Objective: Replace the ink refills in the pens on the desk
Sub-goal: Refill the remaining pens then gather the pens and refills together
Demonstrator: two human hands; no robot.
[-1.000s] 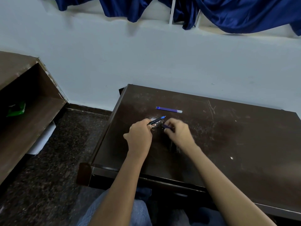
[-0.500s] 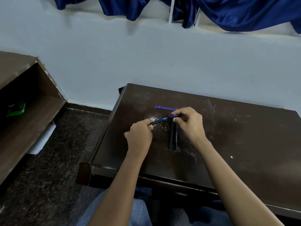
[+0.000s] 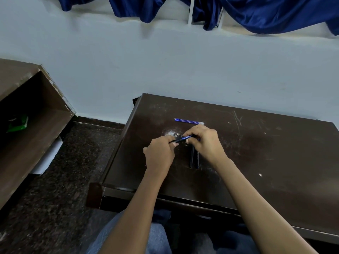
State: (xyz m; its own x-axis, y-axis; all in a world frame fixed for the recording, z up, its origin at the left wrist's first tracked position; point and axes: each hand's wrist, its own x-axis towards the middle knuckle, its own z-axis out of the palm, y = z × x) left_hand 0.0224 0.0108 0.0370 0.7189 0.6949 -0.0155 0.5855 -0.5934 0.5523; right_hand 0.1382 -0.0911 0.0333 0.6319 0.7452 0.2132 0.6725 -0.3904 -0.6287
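Note:
A dark pen with a blue section is held just above the dark brown desk. My left hand pinches its left end, and my right hand grips its right end; the two hands nearly touch. Two more dark pens lie side by side on the desk under my right hand, partly hidden by it. Beyond the hands lie thin blue ink refills, close together and pointing left to right.
A scuffed pale patch marks the desk by the pen tip. A brown shelf unit holding a green item stands at the left. Dark speckled floor lies between. Blue curtains hang above the white wall.
My right hand, which had drawn out toward the refills half a second ago, has come back in along the pen toward my left hand. My left hand has stayed put.

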